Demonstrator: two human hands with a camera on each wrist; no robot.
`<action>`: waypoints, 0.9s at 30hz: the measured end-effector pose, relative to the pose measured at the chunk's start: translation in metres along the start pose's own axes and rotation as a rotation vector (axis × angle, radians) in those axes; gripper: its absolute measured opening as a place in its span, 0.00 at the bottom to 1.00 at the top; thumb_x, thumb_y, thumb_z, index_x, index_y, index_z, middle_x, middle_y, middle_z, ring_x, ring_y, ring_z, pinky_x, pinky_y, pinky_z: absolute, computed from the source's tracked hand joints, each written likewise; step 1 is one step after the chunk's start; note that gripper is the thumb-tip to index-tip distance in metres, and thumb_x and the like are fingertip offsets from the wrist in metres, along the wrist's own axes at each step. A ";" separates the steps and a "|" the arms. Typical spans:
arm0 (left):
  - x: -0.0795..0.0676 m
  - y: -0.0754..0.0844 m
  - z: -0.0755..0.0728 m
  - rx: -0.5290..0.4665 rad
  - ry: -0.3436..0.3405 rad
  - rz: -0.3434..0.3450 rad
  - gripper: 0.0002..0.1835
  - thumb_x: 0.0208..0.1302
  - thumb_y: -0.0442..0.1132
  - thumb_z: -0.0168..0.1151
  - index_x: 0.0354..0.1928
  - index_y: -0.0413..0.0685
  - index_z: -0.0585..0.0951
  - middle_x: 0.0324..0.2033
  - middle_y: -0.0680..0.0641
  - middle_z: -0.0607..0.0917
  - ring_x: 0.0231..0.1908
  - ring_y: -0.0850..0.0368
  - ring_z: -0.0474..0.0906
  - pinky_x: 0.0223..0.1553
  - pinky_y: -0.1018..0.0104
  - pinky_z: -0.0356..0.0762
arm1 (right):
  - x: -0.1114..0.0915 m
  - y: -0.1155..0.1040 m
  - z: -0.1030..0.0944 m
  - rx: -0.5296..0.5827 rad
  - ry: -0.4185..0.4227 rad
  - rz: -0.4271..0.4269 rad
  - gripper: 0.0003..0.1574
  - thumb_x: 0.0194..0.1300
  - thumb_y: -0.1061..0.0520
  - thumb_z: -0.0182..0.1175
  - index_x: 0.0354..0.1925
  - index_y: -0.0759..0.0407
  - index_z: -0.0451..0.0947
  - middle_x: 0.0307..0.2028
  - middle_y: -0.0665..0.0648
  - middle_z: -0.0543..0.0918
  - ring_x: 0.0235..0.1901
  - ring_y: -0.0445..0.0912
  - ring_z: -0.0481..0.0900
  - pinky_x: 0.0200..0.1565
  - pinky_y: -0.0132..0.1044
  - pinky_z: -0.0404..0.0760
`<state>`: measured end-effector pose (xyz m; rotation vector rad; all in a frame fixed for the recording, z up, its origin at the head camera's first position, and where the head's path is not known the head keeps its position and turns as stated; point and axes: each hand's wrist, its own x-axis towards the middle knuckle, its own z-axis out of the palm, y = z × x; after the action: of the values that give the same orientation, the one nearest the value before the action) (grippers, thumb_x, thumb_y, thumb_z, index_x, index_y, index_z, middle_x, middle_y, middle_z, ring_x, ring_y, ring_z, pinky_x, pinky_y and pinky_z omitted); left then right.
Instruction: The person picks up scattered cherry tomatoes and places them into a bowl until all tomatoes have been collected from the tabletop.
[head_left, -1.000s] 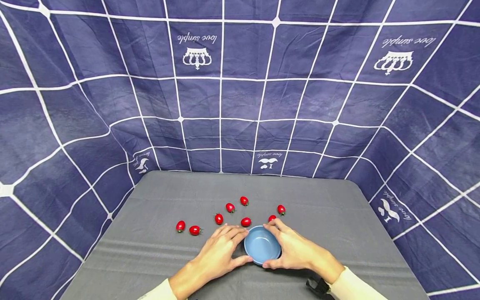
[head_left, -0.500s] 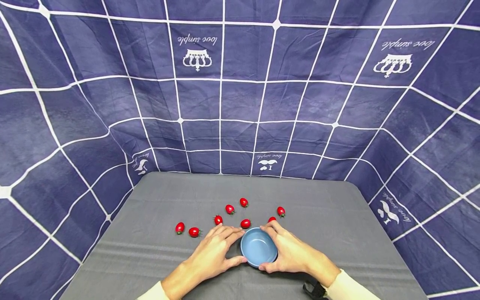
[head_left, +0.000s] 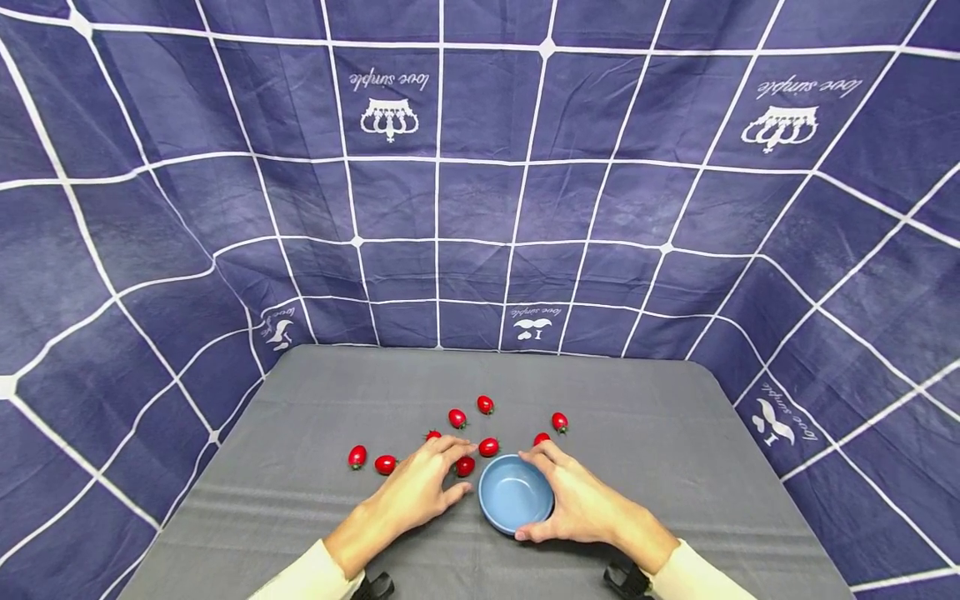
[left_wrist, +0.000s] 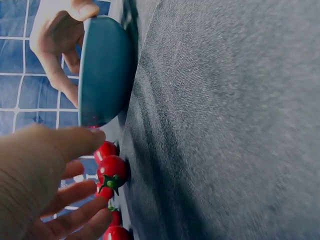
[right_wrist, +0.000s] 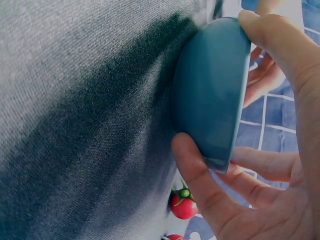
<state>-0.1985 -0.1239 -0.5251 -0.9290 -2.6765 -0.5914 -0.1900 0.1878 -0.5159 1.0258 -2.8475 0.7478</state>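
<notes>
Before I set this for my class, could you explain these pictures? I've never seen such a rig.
There is no robot here, just a person's two hands. The wide picture comes from a camera worn on the head; the two close ones come from wrist cameras, so the scene looks turned sideways. Small red tomatoes lie on a grey table, with a blue patterned cloth behind. The right hand holds a blue bowl, thumb on the near side, fingers on the far side. The left hand appears to hold nothing; its fingers are near one tomato.
</notes>
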 end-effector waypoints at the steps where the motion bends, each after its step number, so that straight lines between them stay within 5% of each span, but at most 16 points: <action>1: 0.001 0.000 0.002 -0.010 0.010 0.003 0.28 0.67 0.40 0.88 0.67 0.45 0.90 0.61 0.49 0.93 0.56 0.53 0.93 0.57 0.53 0.95 | -0.001 0.000 0.000 0.003 0.004 -0.002 0.67 0.52 0.27 0.91 0.76 0.63 0.81 0.66 0.52 0.83 0.60 0.46 0.90 0.65 0.43 0.92; 10: 0.007 -0.003 0.010 -0.028 0.031 -0.035 0.18 0.62 0.29 0.87 0.53 0.44 0.94 0.45 0.49 0.94 0.41 0.55 0.90 0.46 0.59 0.93 | -0.001 0.000 0.002 -0.002 0.005 -0.002 0.67 0.51 0.29 0.92 0.76 0.64 0.81 0.66 0.53 0.84 0.61 0.47 0.90 0.67 0.44 0.92; 27: 0.008 0.000 0.012 -0.076 0.068 -0.084 0.16 0.61 0.26 0.86 0.49 0.44 0.94 0.40 0.48 0.93 0.38 0.56 0.90 0.42 0.68 0.92 | -0.002 0.003 -0.002 0.037 0.011 0.032 0.68 0.49 0.30 0.94 0.76 0.63 0.82 0.68 0.54 0.86 0.63 0.50 0.90 0.68 0.47 0.91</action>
<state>-0.2056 -0.1142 -0.5325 -0.8040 -2.6589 -0.7344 -0.1907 0.1915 -0.5155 0.9801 -2.8578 0.8093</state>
